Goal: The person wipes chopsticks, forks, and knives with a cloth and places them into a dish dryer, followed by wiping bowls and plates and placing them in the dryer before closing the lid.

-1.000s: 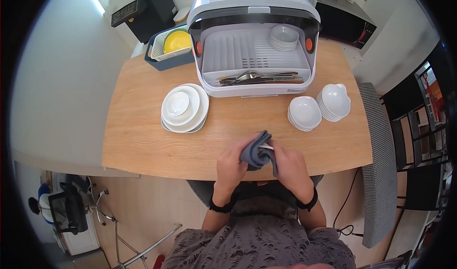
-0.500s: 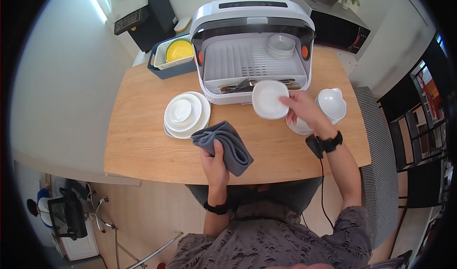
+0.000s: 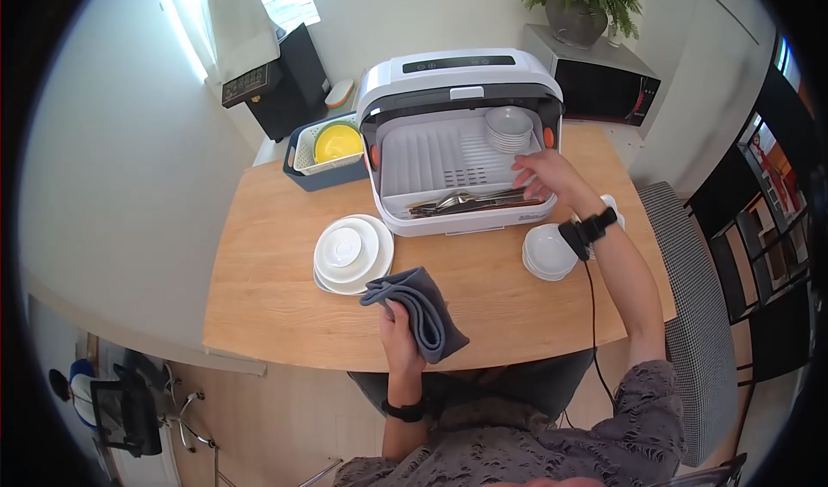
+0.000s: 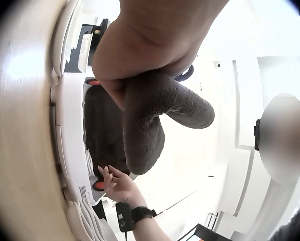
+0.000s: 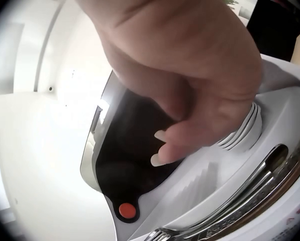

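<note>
In the head view, the left hand (image 3: 402,339) grips a folded grey cloth (image 3: 427,314), thumb laid over its near side, and holds it above the front part of the wooden table (image 3: 276,254). The right hand (image 3: 552,179) reaches over the right side of a white dish cabinet (image 3: 466,226), its fingers loosely bent, with nothing seen between them. Just behind that hand, a stack of small bowls (image 3: 509,129) stands in the rack, and cutlery (image 3: 470,199) lies along the front trough. On the table, stacked plates (image 3: 345,250) sit left of the cabinet's front, near the cloth; to the right stands a pile of white bowls (image 3: 550,250), with another pile partly hidden by the right wrist. A blue basket (image 3: 328,178) with a yellow bowl (image 3: 338,144) in it is beside the cabinet's left wall.

In the left wrist view, the cloth hangs from the left hand in two thick folds, and that hand's fingertips are mostly hidden. Beyond it, the right hand shows before the cabinet, fingers slightly apart.

In the right wrist view, the fingers curve loosely in front of the bowl stack and hide part of it; whether they touch it I cannot tell. The cutlery lies below, and a round orange button (image 5: 127,210) shows on the cabinet's far side
</note>
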Action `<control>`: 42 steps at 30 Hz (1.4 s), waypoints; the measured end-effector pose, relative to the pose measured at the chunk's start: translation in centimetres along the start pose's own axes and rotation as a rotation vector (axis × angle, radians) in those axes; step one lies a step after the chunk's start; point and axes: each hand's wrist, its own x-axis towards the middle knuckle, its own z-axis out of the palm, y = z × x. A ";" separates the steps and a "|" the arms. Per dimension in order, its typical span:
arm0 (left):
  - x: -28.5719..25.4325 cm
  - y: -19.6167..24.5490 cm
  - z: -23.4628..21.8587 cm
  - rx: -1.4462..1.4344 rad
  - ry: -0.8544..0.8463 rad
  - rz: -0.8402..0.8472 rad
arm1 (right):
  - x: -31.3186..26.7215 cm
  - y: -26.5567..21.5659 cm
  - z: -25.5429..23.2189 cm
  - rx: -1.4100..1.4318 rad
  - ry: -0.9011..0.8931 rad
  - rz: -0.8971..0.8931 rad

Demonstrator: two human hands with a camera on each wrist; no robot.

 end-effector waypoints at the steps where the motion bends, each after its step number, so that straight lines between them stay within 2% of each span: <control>1: 0.3 -0.1 -0.6 0.013 -0.081 -0.010 | -2.4 0.0 0.2 -0.116 0.029 -0.026; 4: 1.7 -1.0 -2.3 -0.435 -0.329 -0.285 | -9.0 2.7 0.6 -0.488 0.213 -0.166; 6: 2.4 -2.4 -2.5 -0.639 -0.436 -0.333 | -12.2 6.1 0.8 -0.917 0.520 -0.281; 8: 2.3 -2.2 -1.8 -0.610 -0.324 -0.374 | -15.3 7.8 1.8 -0.933 0.579 -0.155; 9: 2.3 -1.9 -0.9 -0.563 -0.379 -0.325 | -16.3 8.4 2.0 -0.937 0.610 -0.092; 12: 2.3 -1.9 0.4 -0.584 -0.235 -0.422 | -17.1 10.8 2.5 -0.888 0.522 0.071; 15: 1.7 -1.7 0.9 -0.426 -0.301 -0.383 | -16.3 12.1 3.1 -0.725 0.529 0.060; 18: 1.5 -1.4 0.5 -0.410 -0.295 -0.443 | -15.1 12.7 3.4 -0.586 0.543 0.045; 21: 1.3 -1.2 0.1 -0.396 -0.340 -0.442 | -14.6 12.1 3.4 -0.650 0.580 0.092; 27: 0.9 -1.1 0.8 -0.247 -0.307 -0.455 | -14.2 12.2 3.0 -0.759 0.592 0.111; 30: 1.1 -1.2 0.8 -0.205 -0.346 -0.460 | -14.3 11.9 2.5 -0.733 0.615 0.043; 36: 1.1 -1.4 1.0 -0.220 -0.344 -0.467 | -15.7 9.8 1.9 -0.361 0.558 -0.040; 39: 1.1 -3.0 -0.7 -0.307 -0.285 -0.491 | -17.2 7.9 3.3 -0.217 0.510 -0.135; 42: 0.9 -5.2 -2.8 -0.298 -0.215 -0.442 | -18.4 6.8 5.5 -0.232 0.442 -0.216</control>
